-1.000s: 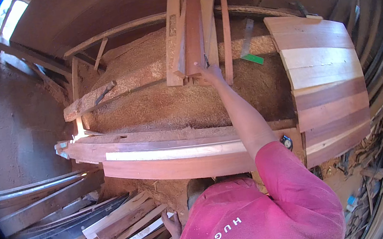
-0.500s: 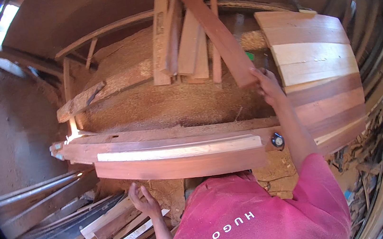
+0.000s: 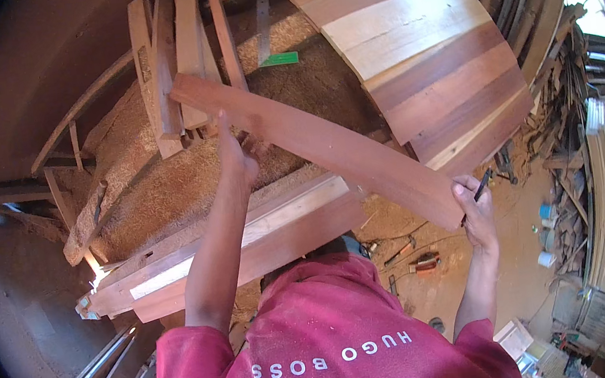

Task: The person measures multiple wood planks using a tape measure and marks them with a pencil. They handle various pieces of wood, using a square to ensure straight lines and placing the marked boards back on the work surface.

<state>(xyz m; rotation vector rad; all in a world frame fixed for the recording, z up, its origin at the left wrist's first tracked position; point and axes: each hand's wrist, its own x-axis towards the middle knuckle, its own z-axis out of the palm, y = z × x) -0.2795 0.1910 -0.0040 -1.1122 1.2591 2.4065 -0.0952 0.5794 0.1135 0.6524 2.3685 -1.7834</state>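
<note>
A long reddish-brown board (image 3: 327, 144) slants across the view, from the upper left down to the right. Around its right end my right hand (image 3: 477, 213) is closed, with a slim dark pencil or pen (image 3: 482, 186) sticking out between the fingers. My left hand (image 3: 239, 155) grips the lower edge near the far left end, some fingers partly hidden by the board. Beyond it, a panel of light and dark boards (image 3: 412, 32) lies side by side. Below the held board, a pale strip (image 3: 290, 211) and another reddish board (image 3: 315, 233) rest on the bench beam (image 3: 115, 293).
Several loose boards (image 3: 188, 44) lean together at the upper left. A square with a green handle (image 3: 279, 59) lies on the sawdust-covered surface (image 3: 145, 201). Orange-and-black tool (image 3: 425, 262) and cords are on the floor at right. Timber stacks (image 3: 565, 141) line the right side.
The held board has swung down and across, its right end nearer me. My left hand, open and apart before, now grips it too. The view has turned to the right.
</note>
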